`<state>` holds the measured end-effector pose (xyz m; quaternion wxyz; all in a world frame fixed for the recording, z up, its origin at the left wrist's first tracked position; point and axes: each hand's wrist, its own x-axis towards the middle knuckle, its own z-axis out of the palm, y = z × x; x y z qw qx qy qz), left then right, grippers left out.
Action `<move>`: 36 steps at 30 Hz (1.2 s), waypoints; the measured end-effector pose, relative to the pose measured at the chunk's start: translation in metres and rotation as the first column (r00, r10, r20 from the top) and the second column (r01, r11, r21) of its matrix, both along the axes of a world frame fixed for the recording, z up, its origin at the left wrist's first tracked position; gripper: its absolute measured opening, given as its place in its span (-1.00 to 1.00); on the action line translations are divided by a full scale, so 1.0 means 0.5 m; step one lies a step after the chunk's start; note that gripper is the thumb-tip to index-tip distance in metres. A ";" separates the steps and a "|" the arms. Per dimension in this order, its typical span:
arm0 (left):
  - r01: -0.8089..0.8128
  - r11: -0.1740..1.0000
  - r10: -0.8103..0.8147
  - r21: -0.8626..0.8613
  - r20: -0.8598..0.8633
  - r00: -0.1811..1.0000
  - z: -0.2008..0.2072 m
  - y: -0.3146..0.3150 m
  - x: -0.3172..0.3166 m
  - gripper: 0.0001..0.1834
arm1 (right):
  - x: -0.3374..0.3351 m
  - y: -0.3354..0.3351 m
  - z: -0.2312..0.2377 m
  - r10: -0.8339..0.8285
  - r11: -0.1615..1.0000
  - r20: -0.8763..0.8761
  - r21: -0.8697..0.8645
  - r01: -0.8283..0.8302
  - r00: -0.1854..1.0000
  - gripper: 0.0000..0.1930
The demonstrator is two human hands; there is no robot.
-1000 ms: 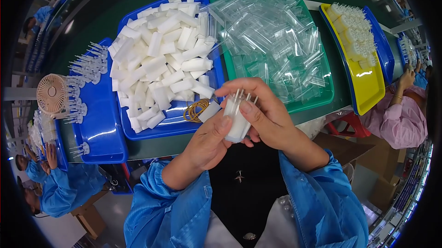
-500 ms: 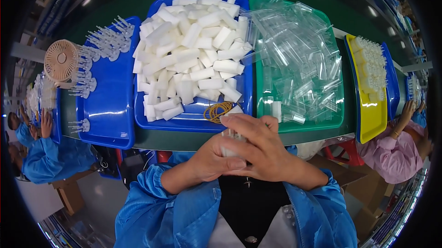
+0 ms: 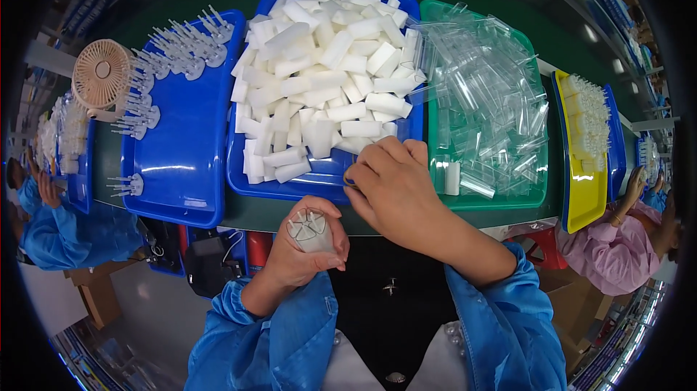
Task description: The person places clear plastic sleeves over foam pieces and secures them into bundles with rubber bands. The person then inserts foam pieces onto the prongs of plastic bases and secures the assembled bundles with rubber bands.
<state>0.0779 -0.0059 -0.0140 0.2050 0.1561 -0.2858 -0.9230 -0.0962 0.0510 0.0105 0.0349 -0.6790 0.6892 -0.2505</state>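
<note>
Blue rectangular plastic tray (image 3: 327, 174) heaped with matte white cylinders (image 3: 334, 79)

Bare right hand (image 3: 399, 198) meets its near edge; bare left hand (image 3: 292, 259) wraps a whitish cylindrical bundle (image 3: 309, 230), spoked end up; right fingertips bunch at a thin tan loop (image 3: 349, 182), whether pinched I cannot tell

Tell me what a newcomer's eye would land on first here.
Probably the heap of white pieces in the middle blue tray, with clear plastic pieces piled in the green tray to its right. Next, perhaps, the left hand gripping a pale bundle in front of the blue tray, and the right hand at that tray's front edge. At far left, a round beige fan also stands out.
</note>
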 end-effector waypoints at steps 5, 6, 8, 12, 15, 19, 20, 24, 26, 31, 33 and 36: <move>0.041 0.985 -0.012 -0.166 0.172 0.985 -0.007 -0.008 0.016 -0.58 | -0.001 -0.014 -0.006 -0.017 0.999 -0.023 0.028 0.017 1.000 -0.85; 0.041 0.986 -0.013 -0.164 0.171 0.985 -0.006 -0.010 0.016 -0.58 | -0.003 -0.017 -0.006 -0.006 0.999 -0.030 0.050 0.008 1.000 -0.85; 0.052 0.964 0.031 -0.260 0.303 0.953 0.001 -0.015 0.013 -0.64 | -0.006 -0.021 -0.007 -0.001 0.997 -0.039 0.073 0.004 0.999 -0.86; 0.009 0.954 0.089 -0.299 0.312 0.946 0.010 -0.019 0.004 -0.70 | -0.008 -0.023 -0.012 0.004 0.998 -0.045 0.058 -0.001 0.999 -0.90; -0.016 0.946 0.120 -0.325 0.304 0.945 0.012 -0.024 -0.003 -0.71 | -0.018 -0.021 -0.004 -0.009 1.000 -0.015 0.029 0.009 1.000 -0.91; -0.082 0.942 0.165 -0.326 0.234 0.958 0.015 -0.031 -0.020 -0.72 | -0.037 -0.017 0.033 -0.073 0.997 0.092 0.027 0.071 0.993 -0.91; -0.116 0.942 0.179 -0.314 0.182 0.967 0.016 -0.033 -0.026 -0.72 | -0.041 -0.016 0.042 -0.074 0.997 0.090 0.023 0.072 0.993 -0.91; -0.165 0.916 0.238 -0.366 0.164 0.957 0.040 -0.036 -0.063 -0.71 | -0.054 -0.007 0.065 -0.090 0.992 0.195 -0.066 0.104 0.977 -0.91; -0.194 0.888 0.274 -0.417 0.141 0.951 0.040 -0.041 -0.084 -0.70 | -0.058 -0.003 0.069 -0.068 0.992 0.225 -0.092 0.091 0.972 -0.90; -0.055 0.976 0.065 -0.212 0.039 0.997 0.033 -0.047 -0.106 -0.68 | -0.061 0.010 0.072 -0.027 0.992 0.391 -0.101 0.073 0.920 -0.90; 0.014 0.988 -0.011 -0.155 0.021 1.000 0.027 -0.046 -0.110 -0.68 | -0.063 0.016 0.061 -0.024 0.991 0.457 -0.106 0.082 0.889 -0.91; 0.166 0.986 -0.164 -0.004 -0.165 0.973 0.018 -0.043 -0.109 -0.69 | -0.066 0.027 0.051 0.008 0.997 0.657 -0.064 0.046 0.754 -0.94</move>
